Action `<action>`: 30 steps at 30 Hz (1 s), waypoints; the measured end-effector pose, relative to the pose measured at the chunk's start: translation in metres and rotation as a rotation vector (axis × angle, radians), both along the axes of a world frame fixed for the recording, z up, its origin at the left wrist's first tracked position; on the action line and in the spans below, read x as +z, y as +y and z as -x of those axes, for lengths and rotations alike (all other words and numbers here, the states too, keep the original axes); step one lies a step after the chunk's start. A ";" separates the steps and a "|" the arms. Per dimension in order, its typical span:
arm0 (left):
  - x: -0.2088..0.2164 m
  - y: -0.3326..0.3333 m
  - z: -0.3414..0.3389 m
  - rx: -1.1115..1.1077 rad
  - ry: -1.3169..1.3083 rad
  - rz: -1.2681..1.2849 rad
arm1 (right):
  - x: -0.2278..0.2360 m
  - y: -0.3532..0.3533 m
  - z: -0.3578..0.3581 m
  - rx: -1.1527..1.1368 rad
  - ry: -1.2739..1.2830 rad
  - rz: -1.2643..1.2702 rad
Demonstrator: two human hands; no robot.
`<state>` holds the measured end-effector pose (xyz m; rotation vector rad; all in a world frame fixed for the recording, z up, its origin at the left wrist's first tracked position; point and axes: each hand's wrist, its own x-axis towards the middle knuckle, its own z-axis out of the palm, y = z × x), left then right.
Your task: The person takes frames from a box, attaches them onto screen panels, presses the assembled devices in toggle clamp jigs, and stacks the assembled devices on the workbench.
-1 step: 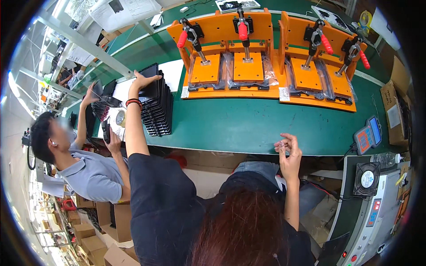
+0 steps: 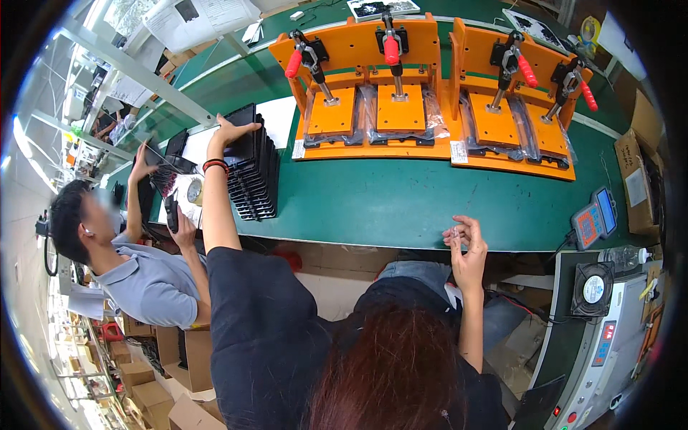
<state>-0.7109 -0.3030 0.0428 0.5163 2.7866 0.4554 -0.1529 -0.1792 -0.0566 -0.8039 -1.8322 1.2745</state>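
Note:
My left hand (image 2: 233,132) is stretched out to a tall stack of black plastic frames (image 2: 264,175) at the left of the bench. It lies across the top of the stack, thumb and fingers spread; the fingers' undersides are hidden. Above the bench's front edge, my right hand (image 2: 467,251) is held with its fingers curled together. A small clear, shiny bit shows at those fingertips, too small to name. Beyond the hands stand orange clamping fixtures (image 2: 344,152) with red-handled toggle clamps (image 2: 391,51). Their orange plates press on black parts with clear film around them.
A co-worker (image 2: 154,283) at my left holds a dark hand tool (image 2: 172,213) and has the other hand raised. On the right are an orange-and-grey meter (image 2: 589,226), an open cardboard box (image 2: 634,168), a black fan (image 2: 593,289) and a plastic bottle (image 2: 622,256).
The co-worker's raised hand has shifted slightly. My own hands and the stack have not visibly moved.

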 end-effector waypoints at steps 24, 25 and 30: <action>-0.054 0.113 -0.419 -0.842 -0.067 -1.113 | 0.018 0.003 -0.090 -0.349 0.187 -0.041; -0.069 0.125 -0.460 -0.937 -0.311 -1.083 | 0.018 0.000 -0.104 -0.435 0.162 -0.113; -0.094 0.117 -0.623 -1.605 -1.008 -0.681 | 0.030 -0.057 -0.231 -1.004 -0.022 -0.255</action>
